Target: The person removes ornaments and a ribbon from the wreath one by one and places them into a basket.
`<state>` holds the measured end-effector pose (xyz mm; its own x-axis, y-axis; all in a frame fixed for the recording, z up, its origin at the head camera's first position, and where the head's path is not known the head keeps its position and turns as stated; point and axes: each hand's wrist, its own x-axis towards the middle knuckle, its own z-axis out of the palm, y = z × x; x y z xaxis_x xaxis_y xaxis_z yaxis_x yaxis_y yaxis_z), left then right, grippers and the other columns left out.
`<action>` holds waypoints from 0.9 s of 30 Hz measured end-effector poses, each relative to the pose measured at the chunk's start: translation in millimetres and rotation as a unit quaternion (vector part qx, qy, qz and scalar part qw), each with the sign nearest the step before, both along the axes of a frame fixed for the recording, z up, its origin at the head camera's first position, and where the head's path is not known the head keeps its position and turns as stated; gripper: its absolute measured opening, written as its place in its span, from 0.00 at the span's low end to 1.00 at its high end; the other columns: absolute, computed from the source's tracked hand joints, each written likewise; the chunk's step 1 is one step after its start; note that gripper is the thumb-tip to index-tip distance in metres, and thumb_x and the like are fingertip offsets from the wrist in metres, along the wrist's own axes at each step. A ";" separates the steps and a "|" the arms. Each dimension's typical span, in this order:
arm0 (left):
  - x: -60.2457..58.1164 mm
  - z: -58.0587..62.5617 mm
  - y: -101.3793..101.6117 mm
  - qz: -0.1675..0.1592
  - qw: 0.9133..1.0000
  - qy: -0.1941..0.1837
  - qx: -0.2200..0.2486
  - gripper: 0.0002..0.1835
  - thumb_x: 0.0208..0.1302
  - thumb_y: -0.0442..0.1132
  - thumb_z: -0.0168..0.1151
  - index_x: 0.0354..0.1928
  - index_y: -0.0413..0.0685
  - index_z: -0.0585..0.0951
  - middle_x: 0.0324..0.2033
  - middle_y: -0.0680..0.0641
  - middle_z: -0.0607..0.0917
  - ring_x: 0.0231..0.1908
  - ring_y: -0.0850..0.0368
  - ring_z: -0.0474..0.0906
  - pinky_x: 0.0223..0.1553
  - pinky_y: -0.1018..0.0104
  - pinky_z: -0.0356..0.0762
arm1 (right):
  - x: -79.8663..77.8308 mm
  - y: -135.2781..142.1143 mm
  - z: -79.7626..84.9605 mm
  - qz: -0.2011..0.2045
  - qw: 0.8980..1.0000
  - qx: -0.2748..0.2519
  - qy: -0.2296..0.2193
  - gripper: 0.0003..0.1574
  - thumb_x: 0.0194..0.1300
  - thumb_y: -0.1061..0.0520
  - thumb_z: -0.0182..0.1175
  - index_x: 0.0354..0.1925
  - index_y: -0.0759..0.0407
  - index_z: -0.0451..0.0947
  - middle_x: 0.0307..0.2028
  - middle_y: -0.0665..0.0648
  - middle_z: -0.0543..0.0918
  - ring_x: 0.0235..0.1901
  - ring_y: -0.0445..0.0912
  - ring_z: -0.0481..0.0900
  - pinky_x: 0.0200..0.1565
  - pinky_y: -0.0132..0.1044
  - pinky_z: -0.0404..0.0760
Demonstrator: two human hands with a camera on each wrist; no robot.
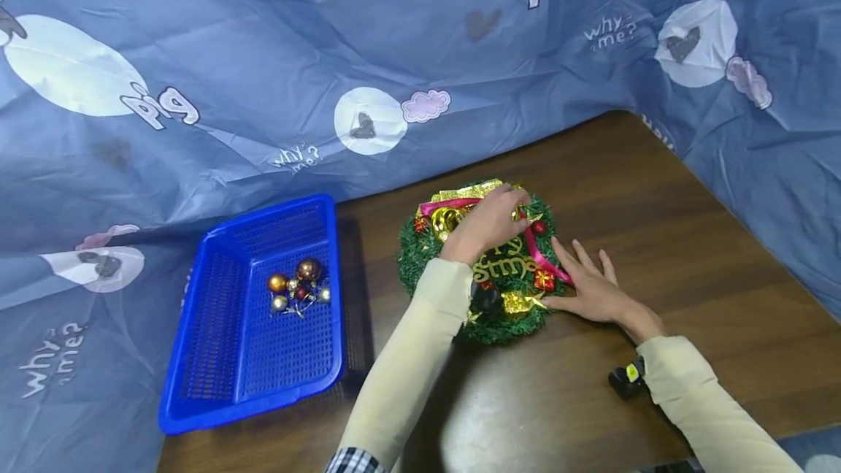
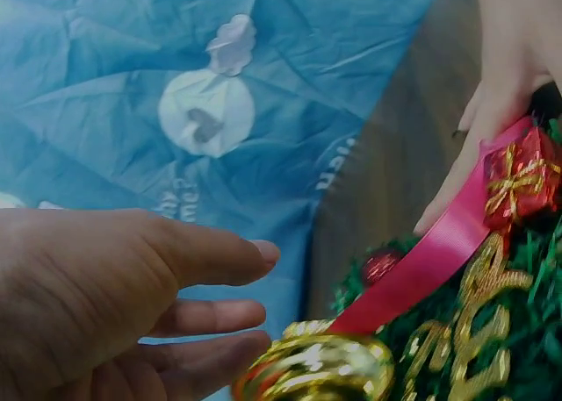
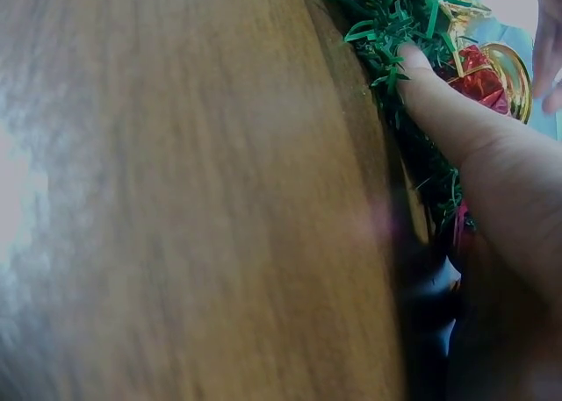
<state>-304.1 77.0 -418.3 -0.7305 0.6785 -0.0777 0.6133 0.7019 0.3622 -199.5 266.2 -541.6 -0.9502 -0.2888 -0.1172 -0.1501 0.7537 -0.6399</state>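
A green Christmas wreath (image 1: pixel 410 268) lies on the wooden table, decked with gold bells (image 1: pixel 446 221), gold lettering, small red gift boxes (image 1: pixel 544 279) and a pink ribbon (image 1: pixel 542 258). Over its upper part is my left hand (image 1: pixel 485 225). In the left wrist view, that hand's thumb and fingers are apart beside a gold bell (image 2: pixel 325 366), with nothing seen between them. My right hand (image 1: pixel 594 290) is spread at the wreath's right edge, near the ribbon's end. Its thumb (image 3: pixel 448 107) touches the greenery in the right wrist view.
Left of the wreath stands a blue plastic basket (image 1: pixel 246 334). Several small baubles, including an orange bauble (image 1: pixel 277 283) and a brown bauble (image 1: pixel 309 268), lie inside it. A blue printed cloth (image 1: pixel 263 42) hangs behind the table (image 1: pixel 709 290).
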 end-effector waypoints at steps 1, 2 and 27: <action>-1.0 -1.4 4.4 -0.005 1.000 -0.002 -0.002 0.20 0.67 0.42 0.59 0.59 0.46 0.76 0.56 0.47 0.78 0.57 0.55 0.73 0.59 0.65 0.73 | -0.1 -0.4 0.6 0.000 1.000 -0.002 0.001 0.65 0.59 0.33 0.61 0.76 0.50 0.30 0.75 0.61 0.43 0.74 0.62 0.30 0.65 0.63 0.18; -2.2 -3.4 8.8 -0.012 1.000 0.000 -0.006 0.19 0.67 0.42 0.59 0.58 0.46 0.76 0.56 0.47 0.78 0.56 0.55 0.74 0.58 0.66 0.73 | -0.1 -0.7 0.8 0.000 1.000 -0.003 0.001 0.65 0.59 0.33 0.61 0.76 0.50 0.30 0.75 0.61 0.43 0.74 0.62 0.30 0.65 0.64 0.18; -15.8 -37.9 49.0 -0.065 0.989 0.057 -0.123 0.12 0.66 0.35 0.58 0.50 0.49 0.82 0.48 0.50 0.81 0.47 0.60 0.78 0.49 0.72 0.77 | -1.5 1.9 -1.0 -0.003 1.000 0.008 0.004 0.65 0.59 0.33 0.60 0.76 0.50 0.32 0.76 0.58 0.41 0.74 0.61 0.31 0.66 0.63 0.19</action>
